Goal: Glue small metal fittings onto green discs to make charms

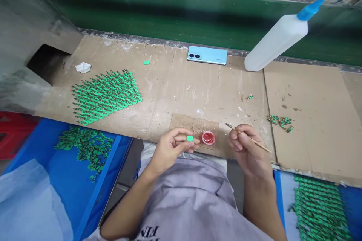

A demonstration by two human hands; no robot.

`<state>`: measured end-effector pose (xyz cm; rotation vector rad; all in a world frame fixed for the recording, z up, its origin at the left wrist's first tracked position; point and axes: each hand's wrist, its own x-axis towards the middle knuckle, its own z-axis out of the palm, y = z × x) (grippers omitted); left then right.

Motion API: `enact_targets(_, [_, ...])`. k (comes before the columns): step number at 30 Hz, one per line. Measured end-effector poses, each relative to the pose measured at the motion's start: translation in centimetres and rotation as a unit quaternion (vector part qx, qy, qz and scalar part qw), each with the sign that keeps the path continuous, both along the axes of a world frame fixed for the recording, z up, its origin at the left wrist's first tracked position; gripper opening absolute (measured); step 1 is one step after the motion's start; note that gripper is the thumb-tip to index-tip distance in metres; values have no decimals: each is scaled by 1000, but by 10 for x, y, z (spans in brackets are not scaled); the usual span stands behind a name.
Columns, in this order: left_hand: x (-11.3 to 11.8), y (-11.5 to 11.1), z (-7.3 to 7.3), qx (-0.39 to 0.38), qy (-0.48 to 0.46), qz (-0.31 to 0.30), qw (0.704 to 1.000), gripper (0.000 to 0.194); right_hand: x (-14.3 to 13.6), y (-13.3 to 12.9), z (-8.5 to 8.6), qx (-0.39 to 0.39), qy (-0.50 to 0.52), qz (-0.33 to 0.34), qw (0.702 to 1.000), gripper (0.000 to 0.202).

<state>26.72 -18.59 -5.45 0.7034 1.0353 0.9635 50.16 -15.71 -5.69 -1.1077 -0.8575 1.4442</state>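
Between the thumb and fingers of my left hand [174, 146] is a small round green piece [189, 138], its flat face turned up. My right hand [250, 148] grips a thin paintbrush [258, 144] by its wooden handle, with the dark bristle tip pointing up and left. A little cup of red paint [208, 138] stands between my hands on a cardboard scrap [181, 121]. The brush tip is apart from both the cup and the green piece.
Rows of green pieces [107, 96] lie at left, near a crumpled tissue [83, 67]. A phone [207, 55] and a tilted plastic bottle [275, 43] are at the back. Blue bins [87, 205] with more green pieces flank me. Small green-and-brown bits [279, 121] lie at right.
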Motion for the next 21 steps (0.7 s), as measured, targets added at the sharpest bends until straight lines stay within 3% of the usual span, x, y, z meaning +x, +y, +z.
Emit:
enact_targets(6, [4, -5, -4, 9, -3, 5, 1000, 40, -8, -1, 2, 40, -21, -17, 999, 35])
enact_targets(10, [3, -6, -5, 21, 14, 0, 1000, 41, -14, -5, 2, 81, -122, -43, 988, 40])
enact_targets(13, [4, -6, -6, 32, 15, -7, 999, 39, -14, -7, 0, 131, -228, -24, 964, 38])
enact_targets(17, [7, -9, -11, 39, 23, -11, 999, 35, -14, -5, 0, 208, -359, 35, 909, 33])
enact_targets(21, [9, -12, -15, 31, 57, -15, 998, 33, -17, 0, 1, 214, -421, 69, 879, 35])
